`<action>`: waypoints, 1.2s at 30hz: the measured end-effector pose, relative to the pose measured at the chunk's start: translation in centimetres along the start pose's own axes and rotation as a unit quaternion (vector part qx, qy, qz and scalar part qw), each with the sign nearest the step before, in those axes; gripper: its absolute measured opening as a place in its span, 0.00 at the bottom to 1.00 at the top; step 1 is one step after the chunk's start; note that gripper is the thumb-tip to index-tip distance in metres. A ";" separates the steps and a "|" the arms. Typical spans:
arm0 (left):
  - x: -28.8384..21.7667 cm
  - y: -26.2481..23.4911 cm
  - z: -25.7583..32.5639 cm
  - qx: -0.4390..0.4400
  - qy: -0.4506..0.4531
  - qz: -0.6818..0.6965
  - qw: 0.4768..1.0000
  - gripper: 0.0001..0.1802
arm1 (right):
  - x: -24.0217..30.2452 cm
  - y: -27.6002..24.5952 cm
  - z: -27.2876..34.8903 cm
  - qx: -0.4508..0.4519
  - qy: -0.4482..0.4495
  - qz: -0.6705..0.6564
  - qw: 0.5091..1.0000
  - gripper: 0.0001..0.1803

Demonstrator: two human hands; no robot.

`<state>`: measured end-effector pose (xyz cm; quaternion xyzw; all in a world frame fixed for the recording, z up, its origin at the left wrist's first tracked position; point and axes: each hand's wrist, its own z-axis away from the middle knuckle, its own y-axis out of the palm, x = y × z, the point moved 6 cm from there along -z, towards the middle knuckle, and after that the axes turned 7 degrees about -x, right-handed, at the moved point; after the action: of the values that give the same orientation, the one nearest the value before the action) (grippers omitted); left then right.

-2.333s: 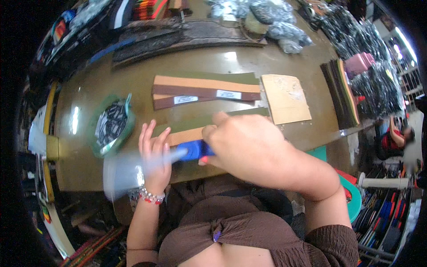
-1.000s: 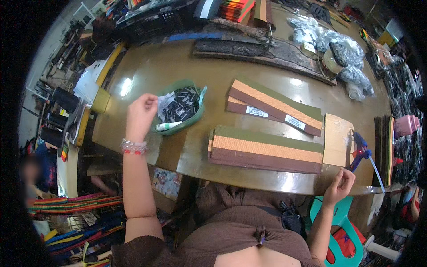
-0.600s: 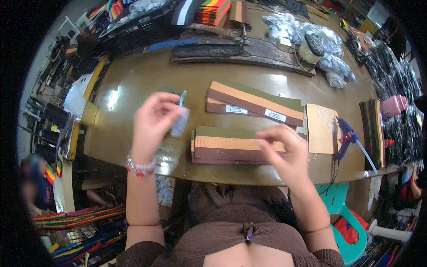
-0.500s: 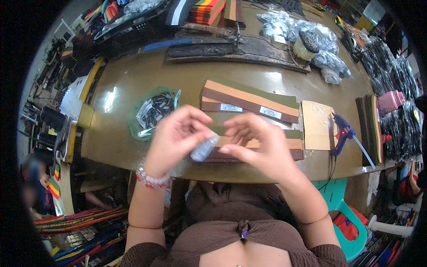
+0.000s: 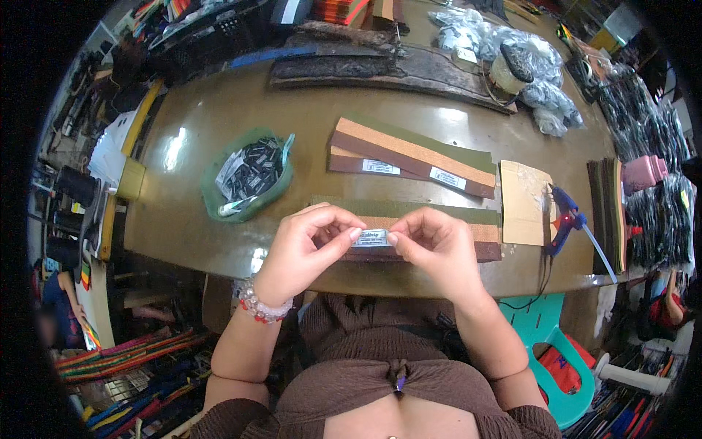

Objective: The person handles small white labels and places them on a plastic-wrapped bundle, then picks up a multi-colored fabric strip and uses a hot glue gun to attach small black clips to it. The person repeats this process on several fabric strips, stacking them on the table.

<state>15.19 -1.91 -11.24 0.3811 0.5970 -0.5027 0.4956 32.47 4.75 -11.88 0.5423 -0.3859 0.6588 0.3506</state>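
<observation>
A small pale label (image 5: 372, 238) with dark print is stretched level between my two hands. My left hand (image 5: 313, 245) pinches one end between thumb and fingertips. The other end is pinched by my right hand (image 5: 437, 247). Just beneath lies a striped green, tan and brown strap (image 5: 468, 233), partly hidden by my hands. Beyond it, two more striped straps (image 5: 417, 150) overlap, with white labels (image 5: 447, 178) on their brown bands. To the left a green translucent bowl (image 5: 276, 196) holds many small black pieces (image 5: 257, 167) and some pale labels.
On the right are a tan board (image 5: 521, 205), a blue glue gun (image 5: 564, 223) with its cord, and a stack of striped straps (image 5: 605, 212). A dark plank (image 5: 439, 73) and bagged goods (image 5: 537, 58) lie along the back. A green chair (image 5: 545, 322) stands below the table's edge.
My right hand has closed on the label's free end. The label has turned from tilted and hanging at my left fingers to level, with its print facing up.
</observation>
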 end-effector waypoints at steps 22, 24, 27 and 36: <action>1.7 1.1 -0.4 -0.027 0.067 -0.287 0.955 0.10 | -1.9 1.6 0.0 -0.052 -0.093 0.298 0.948 0.13; 1.1 0.8 -0.2 -0.055 0.104 -0.296 0.948 0.09 | -1.7 1.2 0.0 -0.059 -0.086 0.302 0.947 0.12; -0.4 0.1 0.5 -0.072 0.217 -0.326 0.917 0.09 | -0.3 1.6 0.7 -0.064 -0.195 0.314 0.927 0.13; 0.8 -0.6 1.1 0.079 0.318 -0.390 0.860 0.08 | -3.7 6.3 4.6 0.035 -0.327 0.488 0.809 0.49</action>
<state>14.69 -3.16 -11.91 0.2937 0.7805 -0.5518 0.0104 29.60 -2.39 -15.85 0.4780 -0.6681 0.5400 -0.1832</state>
